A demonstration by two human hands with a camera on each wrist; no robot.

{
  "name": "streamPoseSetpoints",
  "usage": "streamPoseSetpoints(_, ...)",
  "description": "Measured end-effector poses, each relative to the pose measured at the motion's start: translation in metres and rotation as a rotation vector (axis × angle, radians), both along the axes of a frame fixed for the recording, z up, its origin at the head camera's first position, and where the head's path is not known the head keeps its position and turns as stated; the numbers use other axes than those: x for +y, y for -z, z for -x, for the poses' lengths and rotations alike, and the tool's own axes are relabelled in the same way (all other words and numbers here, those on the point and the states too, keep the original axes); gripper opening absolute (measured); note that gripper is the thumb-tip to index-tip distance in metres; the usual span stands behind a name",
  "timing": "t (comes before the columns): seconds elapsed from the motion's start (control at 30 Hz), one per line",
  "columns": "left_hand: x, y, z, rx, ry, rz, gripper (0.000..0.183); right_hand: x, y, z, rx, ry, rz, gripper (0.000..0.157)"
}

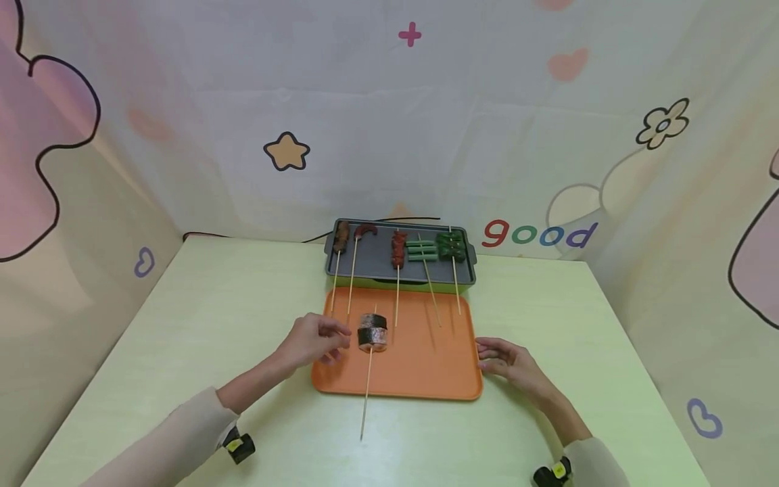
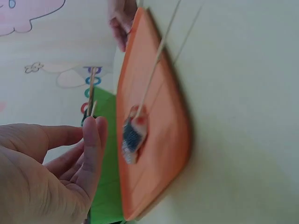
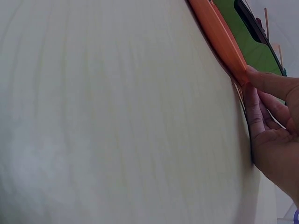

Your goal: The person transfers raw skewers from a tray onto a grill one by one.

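A sushi-roll skewer [image 1: 372, 331] lies on the orange tray [image 1: 426, 368], its bare stick reaching past the front rim. Just left of the roll, my left hand [image 1: 319, 340] hovers over the tray's left side with bent, relaxed fingers. The left wrist view shows its fingertips [image 2: 89, 128] close together, apart from the roll [image 2: 134, 137]; the thin sticks beyond them appear to belong to the grill skewers. At the opposite side, my right hand [image 1: 511, 365] pinches the tray's right rim between thumb and fingers, seen closely in the right wrist view [image 3: 275, 109].
Behind the tray stands a grey-topped green grill [image 1: 377, 260]. Across it lie several skewers, including red pieces [image 1: 398, 250], green sticks [image 1: 422, 251] and leafy greens [image 1: 451, 245], their handles overhanging the tray. A patterned curtain [image 1: 365, 135] backs the pale table [image 1: 243, 291].
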State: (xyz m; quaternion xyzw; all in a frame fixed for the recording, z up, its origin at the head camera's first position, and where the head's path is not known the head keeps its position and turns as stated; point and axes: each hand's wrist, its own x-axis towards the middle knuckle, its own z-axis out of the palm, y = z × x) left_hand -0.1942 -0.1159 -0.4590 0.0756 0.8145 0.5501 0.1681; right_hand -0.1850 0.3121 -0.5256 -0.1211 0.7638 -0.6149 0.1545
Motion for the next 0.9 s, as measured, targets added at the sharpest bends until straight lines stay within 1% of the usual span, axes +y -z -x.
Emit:
streamPoseSetpoints(0.13,-0.009,0.015,-0.029,-0.063,0.059,-0.022,0.02,-0.002,-0.001,0.0,0.007,-0.002,0.008,0.055)
streamPoseSetpoints(0.23,-0.013,0.027,-0.048,-0.134,0.077,-0.083,0.021,-0.003,-0.002,0.0,0.011,0.002,0.013,0.055)
streamPoseSetpoints(0.33,-0.015,0.039,-0.064,-0.216,0.095,-0.141,0.025,-0.002,-0.003,0.0,0.005,0.005,0.006,0.055)
streamPoseSetpoints(0.4,-0.014,0.045,-0.072,-0.277,0.095,-0.173,0.027,-0.002,-0.002,0.0,-0.004,0.004,0.001,0.055)
streamPoseSetpoints(0.5,-0.009,0.05,-0.077,-0.338,0.09,-0.218,0.034,0.0,-0.002,0.0,-0.004,0.008,-0.008,0.056)
streamPoseSetpoints(0.63,-0.001,0.051,-0.078,-0.392,0.079,-0.267,0.041,0.001,-0.001,0.0,0.001,0.013,0.0,0.055)
streamPoseSetpoints(0.8,0.006,0.048,-0.076,-0.426,0.075,-0.287,0.043,-0.001,0.0,0.001,0.001,0.013,0.01,0.055)
streamPoseSetpoints(0.9,0.009,0.047,-0.076,-0.433,0.084,-0.294,0.043,-0.002,0.0,0.0,-0.01,0.023,0.004,0.055)
